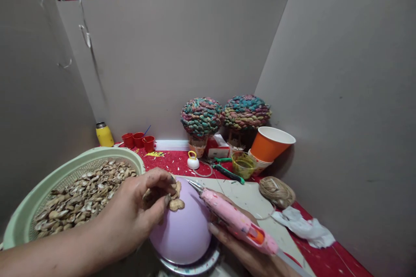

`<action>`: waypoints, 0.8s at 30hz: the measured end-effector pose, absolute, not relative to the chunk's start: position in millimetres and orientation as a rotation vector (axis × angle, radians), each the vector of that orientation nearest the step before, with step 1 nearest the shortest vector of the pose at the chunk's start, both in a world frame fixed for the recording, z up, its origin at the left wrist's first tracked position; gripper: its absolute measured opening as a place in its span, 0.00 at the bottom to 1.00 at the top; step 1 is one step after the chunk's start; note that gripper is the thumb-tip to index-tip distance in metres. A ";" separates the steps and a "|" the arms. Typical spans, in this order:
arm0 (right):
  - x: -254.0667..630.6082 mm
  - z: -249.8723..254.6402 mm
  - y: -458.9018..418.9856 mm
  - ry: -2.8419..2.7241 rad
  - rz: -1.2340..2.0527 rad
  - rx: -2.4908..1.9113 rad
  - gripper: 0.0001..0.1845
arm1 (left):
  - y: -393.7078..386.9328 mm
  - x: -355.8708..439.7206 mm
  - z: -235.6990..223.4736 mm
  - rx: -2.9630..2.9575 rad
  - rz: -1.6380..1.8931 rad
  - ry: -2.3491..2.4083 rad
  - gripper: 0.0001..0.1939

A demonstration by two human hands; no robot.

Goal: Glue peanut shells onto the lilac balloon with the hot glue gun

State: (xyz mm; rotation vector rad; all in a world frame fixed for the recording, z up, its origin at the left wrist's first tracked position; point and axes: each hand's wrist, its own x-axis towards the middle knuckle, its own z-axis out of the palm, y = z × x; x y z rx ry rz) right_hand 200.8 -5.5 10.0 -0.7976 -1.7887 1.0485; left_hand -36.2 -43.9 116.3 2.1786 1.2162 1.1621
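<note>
A smooth lilac dome, which looks like a balloon, sits on a round metal-rimmed base. Peanut shells lie against its upper left side. My left hand is closed there, thumb and fingers pinching a peanut shell partly hidden by the fingers. My right hand is wrapped round a pink hot glue gun on the dome's right. The gun's metal nozzle points up and left, over the top of the dome near the shells. Beside my left arm stands a green colander full of peanut shell halves.
Two colourful peanut-shell balloons on small baskets stand at the back. Around them are red cups, a yellow bottle, green-handled pliers, a yellowish bowl, orange paper cups, twine and tissue. Grey panels enclose the table.
</note>
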 end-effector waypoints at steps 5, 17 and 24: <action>200.3 13.2 -5.4 -1.810 1.013 -0.780 0.22 | -39.7 -37.6 114.7 2.259 1.220 1.240 0.09; 196.8 8.4 -8.8 -1.732 1.041 -0.814 0.21 | -42.8 -42.8 115.0 2.094 1.187 1.165 0.13; 199.6 -1.8 -4.2 -1.766 0.983 -0.783 0.25 | -37.7 -55.0 114.8 1.754 1.284 1.354 0.09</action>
